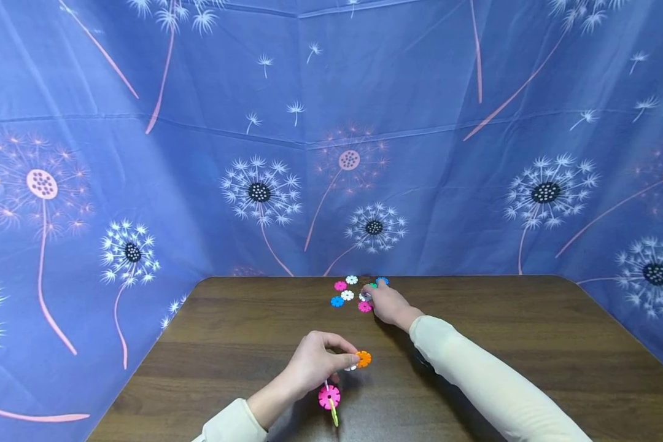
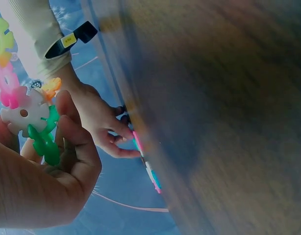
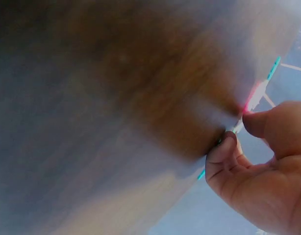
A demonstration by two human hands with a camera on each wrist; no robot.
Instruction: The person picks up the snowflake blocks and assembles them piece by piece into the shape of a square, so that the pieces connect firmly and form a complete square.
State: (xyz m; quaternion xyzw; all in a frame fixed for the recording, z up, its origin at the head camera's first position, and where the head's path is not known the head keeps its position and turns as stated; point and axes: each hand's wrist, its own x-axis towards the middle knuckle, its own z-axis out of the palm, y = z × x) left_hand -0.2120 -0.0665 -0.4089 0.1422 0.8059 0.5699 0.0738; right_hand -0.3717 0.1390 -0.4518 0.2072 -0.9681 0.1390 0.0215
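Note:
My left hand pinches a chain of interlocking notched plastic discs above the front of the table. An orange disc, a pink disc and a yellow disc show on it in the head view. The left wrist view adds a white disc and a green disc. At the table's far side, my right hand has its fingertips down among loose discs. A white disc is at those fingertips, partly hidden. Thumb and forefinger are apart in the right wrist view; whether they grip it is unclear.
Left of the right hand lie a blue disc, white discs and a pink disc. Another blue disc lies beyond it. The wooden table ends at a blue dandelion-patterned cloth.

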